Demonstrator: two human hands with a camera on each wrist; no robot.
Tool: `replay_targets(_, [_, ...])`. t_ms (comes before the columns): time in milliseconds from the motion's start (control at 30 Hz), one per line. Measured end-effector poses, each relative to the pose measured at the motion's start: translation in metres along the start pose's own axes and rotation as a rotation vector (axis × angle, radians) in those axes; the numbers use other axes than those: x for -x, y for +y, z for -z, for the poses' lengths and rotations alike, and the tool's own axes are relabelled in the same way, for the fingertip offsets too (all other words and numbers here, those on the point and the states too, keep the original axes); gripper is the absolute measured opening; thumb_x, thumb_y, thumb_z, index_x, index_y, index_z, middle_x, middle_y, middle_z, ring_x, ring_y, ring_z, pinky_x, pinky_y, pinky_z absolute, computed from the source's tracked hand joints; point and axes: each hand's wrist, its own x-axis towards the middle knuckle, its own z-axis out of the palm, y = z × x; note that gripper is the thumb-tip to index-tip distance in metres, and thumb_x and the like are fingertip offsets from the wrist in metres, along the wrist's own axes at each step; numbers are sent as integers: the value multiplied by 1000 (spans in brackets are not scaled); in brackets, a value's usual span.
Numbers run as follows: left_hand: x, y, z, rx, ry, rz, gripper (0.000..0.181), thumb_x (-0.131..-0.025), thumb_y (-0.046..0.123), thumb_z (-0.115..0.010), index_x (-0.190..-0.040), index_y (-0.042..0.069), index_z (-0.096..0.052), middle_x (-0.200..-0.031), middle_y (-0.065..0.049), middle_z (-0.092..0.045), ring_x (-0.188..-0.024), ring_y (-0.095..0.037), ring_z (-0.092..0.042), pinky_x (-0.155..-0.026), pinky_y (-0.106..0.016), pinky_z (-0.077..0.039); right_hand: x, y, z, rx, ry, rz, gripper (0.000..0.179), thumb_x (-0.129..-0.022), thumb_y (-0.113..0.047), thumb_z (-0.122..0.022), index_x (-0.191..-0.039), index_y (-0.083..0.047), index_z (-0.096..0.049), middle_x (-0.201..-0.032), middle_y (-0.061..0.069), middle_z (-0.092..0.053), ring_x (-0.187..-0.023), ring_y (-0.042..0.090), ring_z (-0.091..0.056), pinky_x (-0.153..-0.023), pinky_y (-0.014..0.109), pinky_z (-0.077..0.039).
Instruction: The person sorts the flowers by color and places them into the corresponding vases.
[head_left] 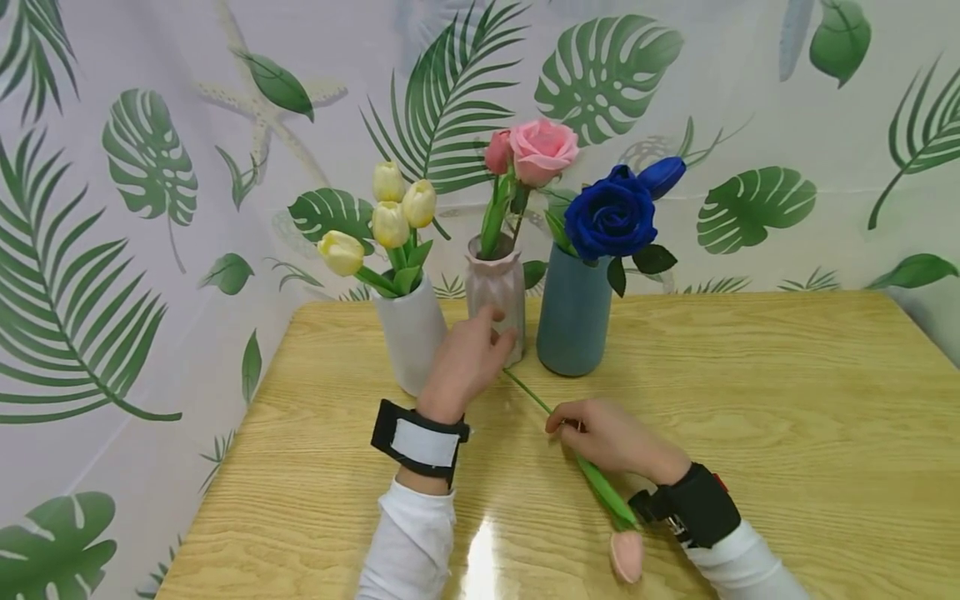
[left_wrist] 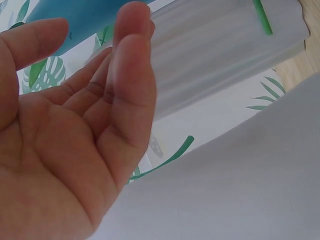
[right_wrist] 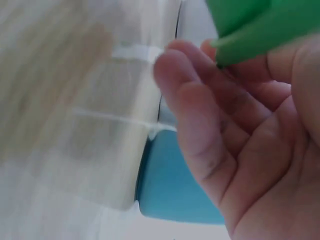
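Observation:
My right hand (head_left: pixel 611 433) pinches the green stem of a pink tulip (head_left: pixel 627 557). The bloom points toward me, and the thin stem end runs up to the foot of the pinkish-grey fluted vase (head_left: pixel 504 287). Green tulip leaves (right_wrist: pixel 265 30) cross the fingers in the right wrist view. In front of the fluted vase is my left hand (head_left: pixel 468 354), holding nothing, its fingers loosely bent and the thumb apart. In the head view it overlaps the vase; whether it touches is unclear. A pink rose (head_left: pixel 543 152) and a smaller pink bloom (head_left: pixel 497 152) stand in that vase.
On the left, a white vase (head_left: pixel 408 333) holds several pale yellow tulips (head_left: pixel 390 223). To the right, a blue vase (head_left: pixel 573 317) carries a dark blue rose (head_left: pixel 611 215) and a blue bud (head_left: pixel 662 177). A leaf-printed cloth (head_left: pixel 750 117) hangs behind the wooden table (head_left: pixel 787 417).

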Motion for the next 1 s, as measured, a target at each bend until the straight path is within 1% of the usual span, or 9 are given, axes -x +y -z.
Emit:
replay_targets(133, [-1, -1, 1, -13, 7, 1, 41, -104, 32, -50, -137, 6, -52, -109, -12, -71, -84, -21, -67, -68, -34, -52, 2, 4, 8, -16, 0, -40, 27, -101, -6, -47, -112, -5, -72, -91, 1, -71, -70, 7, -60, -63, 27, -48])
replay_targets(333, [-1, -2, 2, -16, 6, 5, 42, -105, 33, -49, -138, 7, -52, -109, -12, -71, -84, -20, -67, -69, -35, -52, 8, 9, 17, -18, -35, 12, 25, -99, -5, -52, -114, -5, -73, -103, 5, -74, -88, 16, -69, -74, 27, -53])
replay_targets(433, [-1, -3, 2, -18, 8, -2, 42, -105, 33, -49, -137, 6, -52, -107, -12, -71, -82, -20, -67, -68, -34, -52, 12, 9, 20, -33, -63, 17, 25, -97, -2, -54, -115, -4, -73, -107, 8, -74, -77, 10, -66, -66, 24, -49])
replay_targets(500, [0, -3, 3, -20, 11, -6, 42, -105, 33, -49, -137, 5, -52, -106, -12, -71, -81, -20, -67, -68, -34, -52, 14, 8, 22, -41, -84, 15, 27, -96, 0, -53, -115, -3, -73, -107, 10, -74, -61, 5, -56, -57, 22, -41])
replay_targets(567, [0, -3, 3, -21, 14, -10, 42, -105, 33, -50, -137, 5, -52, -105, -12, -72, -80, -20, -67, -67, -34, -52, 15, 4, 23, -45, -106, 5, 29, -95, 3, -53, -116, -4, -73, -107, 10, -74, -53, 2, -44, -53, 21, -33])
replay_targets(633, [-1, -4, 3, -25, 15, -11, 42, -105, 33, -50, -137, 5, -52, -105, -12, -72, -80, -20, -67, -67, -34, -51, 17, -1, 24, -42, -131, 10, 31, -93, 5, -54, -115, -4, -73, -105, 8, -74, -53, 1, -42, -53, 21, -33])
replay_targets(733, [-1, -4, 3, -26, 14, -12, 42, -105, 33, -50, -136, 5, -52, -106, -12, -72, -80, -20, -67, -66, -33, -51, 17, -12, 24, -9, -153, 33, 26, -92, 5, -60, -111, -6, -74, -98, 2, -74, -64, 0, -54, -57, 21, -42])
replay_targets(867, [-1, -5, 3, -22, 17, -13, 41, -104, 32, -50, -135, 5, -52, -105, -12, -72, -79, -20, -67, -66, -34, -51, 18, -26, 23, 60, -124, 84, 17, -90, 2, -66, -101, -9, -73, -86, -7, -71, -73, 0, -62, -63, 23, -51])
replay_targets(1000, [-1, -5, 3, -19, 20, -14, 39, -104, 31, -50, -133, 5, -53, -106, -13, -72, -80, -21, -67, -65, -33, -51, 18, -32, 19, 60, -28, 105, 14, -92, -1, -66, -103, -8, -72, -87, -6, -70, -73, 1, -61, -63, 24, -51])
